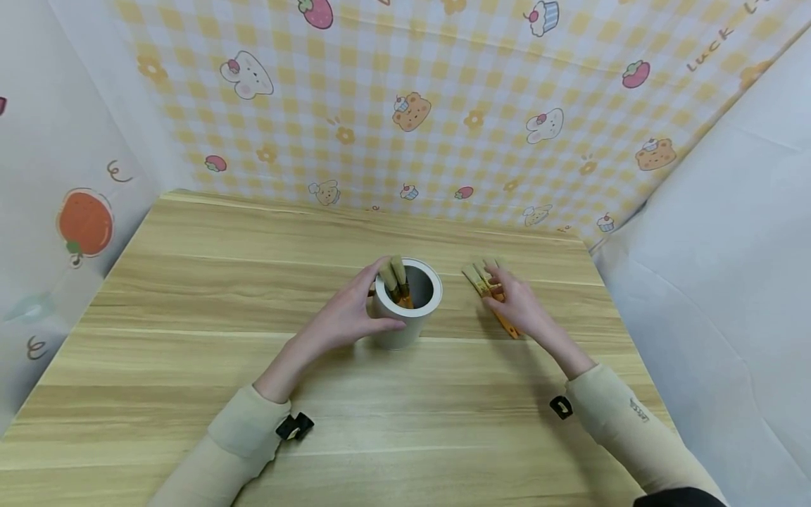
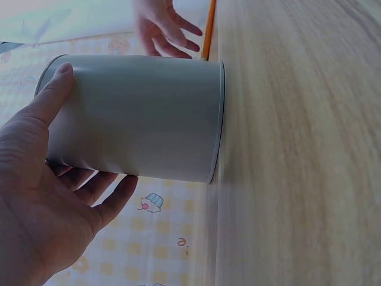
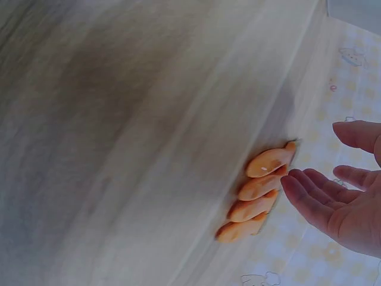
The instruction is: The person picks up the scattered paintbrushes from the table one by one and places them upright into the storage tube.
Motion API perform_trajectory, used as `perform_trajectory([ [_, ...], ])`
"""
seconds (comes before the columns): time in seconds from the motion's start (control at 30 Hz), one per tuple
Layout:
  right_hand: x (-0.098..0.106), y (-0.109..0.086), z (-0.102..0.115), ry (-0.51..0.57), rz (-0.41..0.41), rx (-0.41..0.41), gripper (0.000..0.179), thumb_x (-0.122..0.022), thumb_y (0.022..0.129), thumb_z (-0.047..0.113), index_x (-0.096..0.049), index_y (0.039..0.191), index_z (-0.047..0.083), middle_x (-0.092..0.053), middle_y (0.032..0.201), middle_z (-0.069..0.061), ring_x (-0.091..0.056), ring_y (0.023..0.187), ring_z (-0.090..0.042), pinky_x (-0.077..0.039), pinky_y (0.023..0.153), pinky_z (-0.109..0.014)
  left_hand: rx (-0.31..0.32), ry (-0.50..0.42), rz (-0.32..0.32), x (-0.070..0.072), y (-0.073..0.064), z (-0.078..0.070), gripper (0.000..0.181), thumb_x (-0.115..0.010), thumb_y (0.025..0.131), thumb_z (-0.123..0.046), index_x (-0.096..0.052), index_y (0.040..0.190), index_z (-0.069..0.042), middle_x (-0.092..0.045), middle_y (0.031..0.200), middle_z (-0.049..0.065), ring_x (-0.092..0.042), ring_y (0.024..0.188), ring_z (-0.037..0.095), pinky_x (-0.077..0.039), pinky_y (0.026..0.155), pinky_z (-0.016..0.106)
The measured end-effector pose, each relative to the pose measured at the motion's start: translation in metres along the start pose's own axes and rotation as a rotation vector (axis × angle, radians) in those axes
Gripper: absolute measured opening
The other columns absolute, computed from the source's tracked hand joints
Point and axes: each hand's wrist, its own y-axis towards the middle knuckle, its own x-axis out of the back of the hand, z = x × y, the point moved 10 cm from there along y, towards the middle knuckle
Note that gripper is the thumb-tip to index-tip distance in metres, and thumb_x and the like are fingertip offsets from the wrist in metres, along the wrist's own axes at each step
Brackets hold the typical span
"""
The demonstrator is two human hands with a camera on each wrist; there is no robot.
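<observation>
My left hand [image 1: 348, 310] grips a pale grey can [image 1: 400, 332] standing upright on the table. In the left wrist view the thumb lies along one side of the can [image 2: 137, 119] and the fingers curl round the other. Paintbrushes [image 1: 399, 271] stand in the can, bristles up, leaning toward the left rim. To the right, several flat paintbrushes [image 1: 508, 325] with orange handles lie side by side on the table. Over them is my right hand [image 1: 516, 303], its fingers loosely spread with nothing held. The right wrist view shows its fingertips close to the orange handles [image 3: 262, 190].
The light wood table [image 1: 443, 422] ends at the back against a yellow-and-white checked cloth [image 1: 380, 155] with cartoon prints. White sheets [image 1: 728, 282] hang along both sides. Each sleeve cuff carries a small black fitting [image 1: 294, 427].
</observation>
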Motion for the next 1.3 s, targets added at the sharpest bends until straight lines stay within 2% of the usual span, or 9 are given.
perform_trajectory([
  [0.27, -0.005, 0.001, -0.006, -0.016, 0.028, -0.014, 0.064, -0.07, 0.095, 0.005, -0.042, 0.152, -0.005, -0.062, 0.131, -0.033, -0.069, 0.111, -0.045, -0.06, 0.091, -0.056, 0.001, -0.005, 0.008, 0.0, 0.0, 0.001, 0.112, -0.087, 0.08, -0.046, -0.016, 0.165, -0.028, -0.035, 0.166, 0.01, -0.049, 0.144, 0.035, -0.041, 0.118, 0.06],
  [0.47, -0.011, 0.002, -0.008, -0.044, 0.067, -0.014, 0.069, -0.071, 0.092, 0.001, -0.039, 0.152, -0.007, -0.06, 0.131, -0.032, -0.067, 0.109, -0.045, -0.059, 0.091, -0.056, -0.001, -0.011, 0.01, 0.0, 0.001, 0.001, 0.112, -0.088, 0.08, -0.046, -0.017, 0.165, -0.026, -0.035, 0.166, 0.01, -0.047, 0.146, 0.036, -0.04, 0.119, 0.061],
  [0.67, -0.012, 0.005, -0.01, -0.069, 0.046, -0.001, 0.069, -0.067, 0.087, -0.011, -0.043, 0.151, -0.006, -0.059, 0.128, -0.032, -0.068, 0.099, -0.039, -0.06, 0.082, -0.048, -0.005, -0.004, 0.007, 0.0, 0.001, 0.0, 0.112, -0.088, 0.08, -0.046, -0.016, 0.165, -0.029, -0.033, 0.168, 0.01, -0.04, 0.151, 0.035, -0.037, 0.121, 0.061],
  [0.9, -0.014, 0.01, -0.007, -0.11, 0.024, 0.029, 0.061, -0.068, 0.086, -0.012, -0.051, 0.144, -0.008, -0.064, 0.114, -0.028, -0.063, 0.086, -0.029, -0.054, 0.072, -0.035, -0.009, 0.003, 0.003, 0.0, 0.001, 0.001, 0.112, -0.087, 0.08, -0.046, -0.017, 0.165, -0.028, -0.03, 0.169, 0.009, -0.033, 0.155, 0.034, -0.034, 0.123, 0.061],
  [1.03, -0.018, 0.013, -0.006, -0.121, 0.058, 0.022, 0.055, -0.066, 0.085, -0.013, -0.056, 0.139, -0.008, -0.061, 0.092, -0.017, -0.053, 0.079, -0.024, -0.042, 0.066, -0.032, -0.007, 0.003, 0.002, 0.0, 0.0, 0.002, 0.112, -0.087, 0.08, -0.047, -0.017, 0.165, -0.028, -0.03, 0.169, 0.009, -0.032, 0.156, 0.033, -0.034, 0.123, 0.061],
  [1.13, -0.021, 0.014, -0.007, -0.117, 0.104, -0.009, 0.06, -0.062, 0.084, -0.015, -0.055, 0.142, -0.006, -0.054, 0.082, -0.013, -0.045, 0.074, -0.022, -0.033, 0.062, -0.031, -0.007, -0.001, 0.003, 0.0, 0.0, 0.001, 0.111, -0.087, 0.08, -0.046, -0.017, 0.165, -0.028, -0.03, 0.169, 0.009, -0.032, 0.156, 0.033, -0.034, 0.123, 0.061],
  [1.3, -0.025, 0.014, -0.007, -0.144, 0.145, -0.045, 0.069, -0.062, 0.08, -0.016, -0.05, 0.147, -0.005, -0.065, 0.097, -0.016, -0.054, 0.079, -0.023, -0.04, 0.062, -0.03, -0.008, -0.003, 0.007, -0.001, 0.001, 0.001, 0.112, -0.087, 0.08, -0.047, -0.016, 0.165, -0.027, -0.029, 0.17, 0.009, -0.031, 0.156, 0.033, -0.033, 0.123, 0.061],
])
